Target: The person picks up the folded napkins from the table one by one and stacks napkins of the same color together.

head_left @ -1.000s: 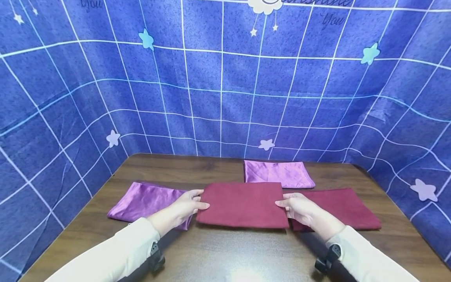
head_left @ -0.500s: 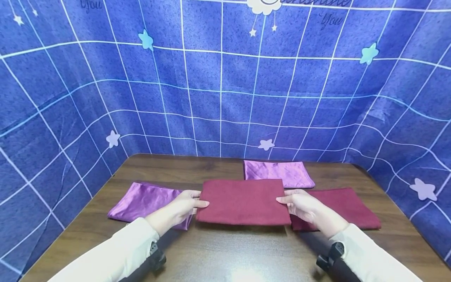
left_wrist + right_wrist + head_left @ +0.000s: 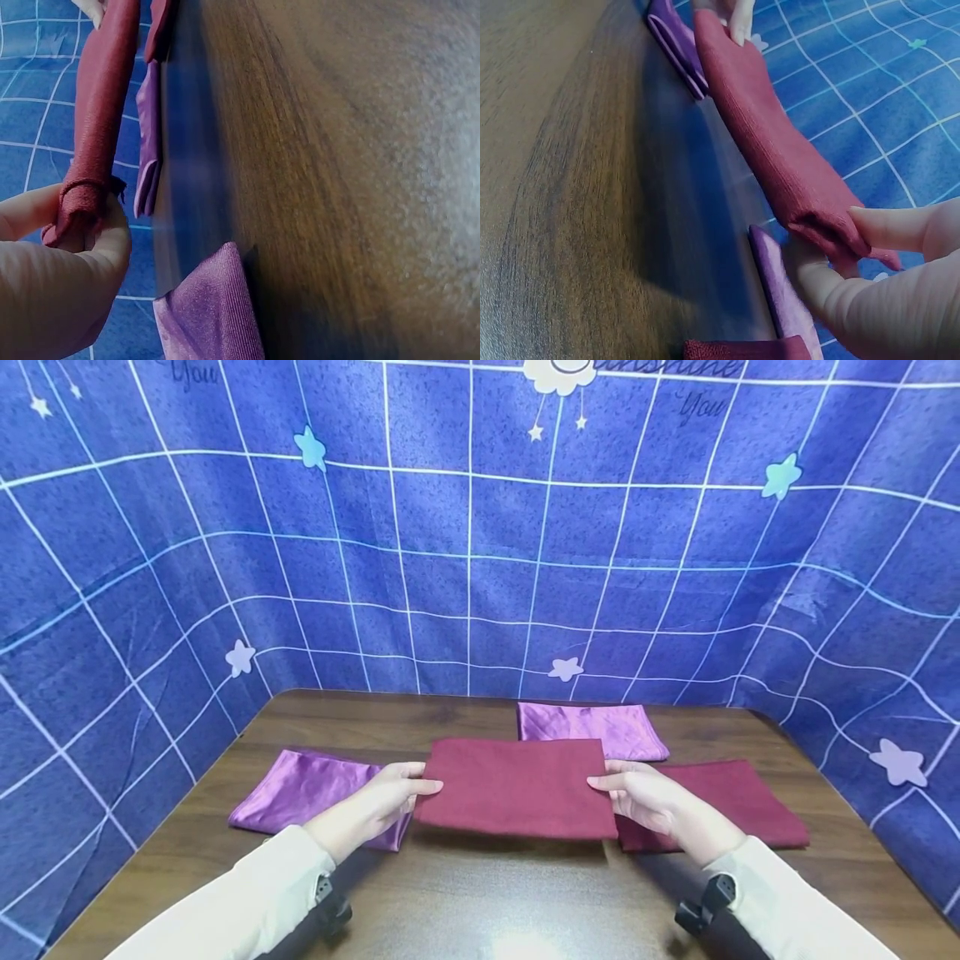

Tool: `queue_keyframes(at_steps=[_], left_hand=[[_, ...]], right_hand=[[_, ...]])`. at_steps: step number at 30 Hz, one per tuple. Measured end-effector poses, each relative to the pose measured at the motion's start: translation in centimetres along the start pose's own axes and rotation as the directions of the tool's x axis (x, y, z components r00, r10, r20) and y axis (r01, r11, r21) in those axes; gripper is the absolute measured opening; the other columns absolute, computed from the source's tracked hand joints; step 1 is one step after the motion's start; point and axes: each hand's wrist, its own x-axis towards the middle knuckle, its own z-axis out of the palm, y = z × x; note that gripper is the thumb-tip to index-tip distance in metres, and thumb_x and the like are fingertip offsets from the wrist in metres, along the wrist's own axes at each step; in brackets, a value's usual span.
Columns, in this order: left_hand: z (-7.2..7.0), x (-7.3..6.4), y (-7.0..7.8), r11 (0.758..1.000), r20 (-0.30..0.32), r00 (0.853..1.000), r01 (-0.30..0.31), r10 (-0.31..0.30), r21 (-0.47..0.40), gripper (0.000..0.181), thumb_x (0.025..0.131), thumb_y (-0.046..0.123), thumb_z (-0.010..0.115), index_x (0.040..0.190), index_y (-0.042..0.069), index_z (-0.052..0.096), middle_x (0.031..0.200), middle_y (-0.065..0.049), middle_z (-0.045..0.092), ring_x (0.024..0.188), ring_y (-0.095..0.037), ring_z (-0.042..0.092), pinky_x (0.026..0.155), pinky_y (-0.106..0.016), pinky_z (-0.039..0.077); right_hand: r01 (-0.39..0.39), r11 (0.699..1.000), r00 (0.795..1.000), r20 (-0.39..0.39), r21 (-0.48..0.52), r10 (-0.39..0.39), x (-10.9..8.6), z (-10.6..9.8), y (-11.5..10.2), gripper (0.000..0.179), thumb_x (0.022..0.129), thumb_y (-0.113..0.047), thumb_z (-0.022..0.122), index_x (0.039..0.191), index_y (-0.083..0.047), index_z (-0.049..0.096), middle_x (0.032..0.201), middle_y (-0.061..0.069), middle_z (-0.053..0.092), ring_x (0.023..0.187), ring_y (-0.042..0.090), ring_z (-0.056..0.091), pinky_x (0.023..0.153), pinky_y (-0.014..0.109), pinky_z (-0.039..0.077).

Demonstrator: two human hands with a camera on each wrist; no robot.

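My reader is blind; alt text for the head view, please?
Left hand and right hand hold a folded red cloth by its ends above a wooden table. There lie a purple cloth left, a lilac cloth behind and a second red cloth right; blue fabric hangs beyond.

Brown wood-grain table (image 3: pixel 450 893), rounded far corners, glare spot toward the near side. Directly on it: folded shiny purple satin cloth (image 3: pixel 307 789) at left, slightly skewed; folded shiny lilac satin cloth (image 3: pixel 596 724) near the far edge, right of centre; folded matte dark-red fabric rectangle (image 3: pixel 742 802) at right, partly hidden.
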Motion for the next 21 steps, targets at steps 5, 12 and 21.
queue_keyframes(at_steps=[5, 12, 21], left_hand=[[0.02, -0.30, 0.10, 1.000, -0.007, 1.000, -0.008, 0.007, -0.021, 0.060, 0.088, 0.005, 0.063, 0.141, -0.008, 0.038, 0.099, 0.001, 0.063, 0.060, 0.001, 0.050, 0.058, -0.013, 0.045], [0.35, -0.42, 0.17, 0.999, -0.075, 0.997, -0.020, 0.017, -0.043, 0.065, 0.089, 0.003, 0.061, 0.146, -0.003, 0.031, 0.122, -0.014, 0.058, 0.087, -0.011, 0.061, 0.095, -0.033, 0.051], [0.44, -0.42, -0.08, 0.997, -0.090, 0.995, -0.055, 0.050, -0.055, 0.053, 0.088, 0.000, 0.062, 0.138, -0.004, 0.043, 0.112, -0.007, 0.065, 0.096, -0.015, 0.063, 0.110, -0.047, 0.038]], right_hand=[[-0.014, 1.000, 1.000, -0.023, 0.006, 0.014, 0.05, 0.00, -0.10, 0.050, 0.093, -0.003, 0.055, 0.132, 0.005, 0.024, 0.093, -0.001, 0.051, 0.063, 0.000, 0.047, 0.074, 0.024, 0.050], [0.005, 0.999, 0.999, -0.037, 0.054, -0.003, 0.01, -0.04, -0.23, 0.034, 0.092, 0.000, 0.055, 0.116, -0.002, 0.032, 0.087, -0.003, 0.055, 0.067, 0.002, 0.053, 0.066, 0.017, 0.047], [0.024, 0.998, 0.997, -0.077, 0.051, -0.020, -0.18, 0.04, -0.30, 0.031, 0.090, 0.001, 0.057, 0.113, -0.001, 0.037, 0.084, -0.003, 0.056, 0.066, 0.001, 0.052, 0.059, 0.011, 0.044]])
